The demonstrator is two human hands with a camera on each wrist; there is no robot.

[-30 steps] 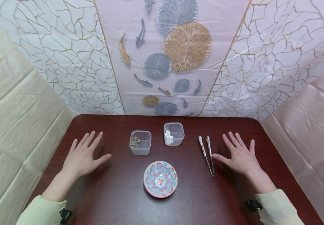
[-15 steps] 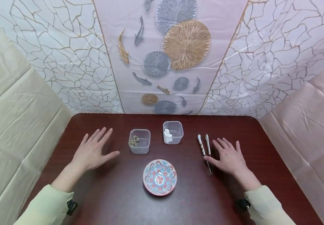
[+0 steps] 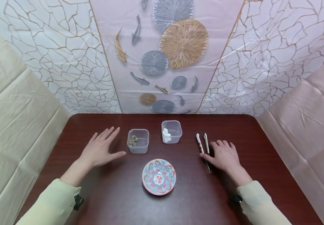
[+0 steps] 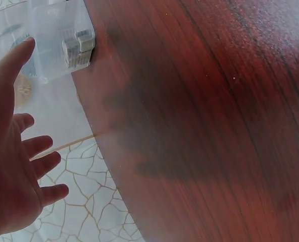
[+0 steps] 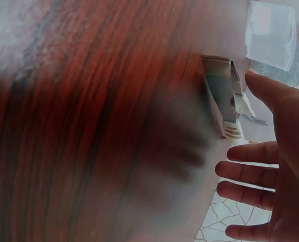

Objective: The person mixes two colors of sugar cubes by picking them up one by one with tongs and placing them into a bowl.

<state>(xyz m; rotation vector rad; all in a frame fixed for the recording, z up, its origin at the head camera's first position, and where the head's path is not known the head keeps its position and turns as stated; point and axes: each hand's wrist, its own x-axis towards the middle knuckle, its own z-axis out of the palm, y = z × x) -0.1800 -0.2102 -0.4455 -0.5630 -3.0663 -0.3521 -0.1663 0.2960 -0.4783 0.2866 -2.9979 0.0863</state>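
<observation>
The left hand (image 3: 100, 150) is held with fingers spread, nothing grasped. Just right of them, brown cubes (image 3: 133, 141) are held in a clear tub (image 3: 138, 150). Ungripped tongs (image 5: 221, 91) are seen under the thumb of the right hand (image 3: 224, 156), its fingers loosely extended.

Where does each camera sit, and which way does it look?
Head: on the person's head, looking forward and down at the table, bowl, tubs and tongs; left hand, right hand and sleeves show.
Left wrist: on that wrist, looking past the left hand at the table and brown-cube tub.
Right wrist: on that wrist, looking past the right hand at the table and tongs.
Shared: head and right wrist both show the tongs and right hand.
</observation>
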